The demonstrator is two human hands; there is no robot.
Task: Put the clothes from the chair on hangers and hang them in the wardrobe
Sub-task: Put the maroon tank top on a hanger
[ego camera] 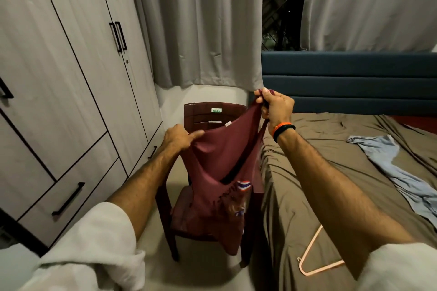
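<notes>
Our right hand (274, 106) has its grip pinched on one top corner of the maroon shirt (222, 168), raised high near the bed's headboard. Our left hand (181, 137) pinches the other side of the shirt's upper edge, lower down, with the forefinger lying out along the cloth. Between the two the shirt hangs open and slack, its printed front with a small flag patch turned toward us, its lower end drooping over the seat of the dark red chair (201, 111).

We judge the task to be in its early or middle part. The shirt is lifted off the chair but not yet on a hanger. The chair seat, as far as it shows behind the cloth, seems to bear nothing else, though part of it is hidden. A pink hanger (314, 264) lies on the brown sheet of the bed (307, 184) just beside our right forearm, not in use. A light blue garment (390, 165) lies crumpled further out on the bed; whether it belongs to the task we cannot tell. The wardrobe (71, 78) on the left has all its visible doors closed, so nothing can be seen hanging inside. Left to do: thread the hanger into the shirt, open a door, hang it.
</notes>
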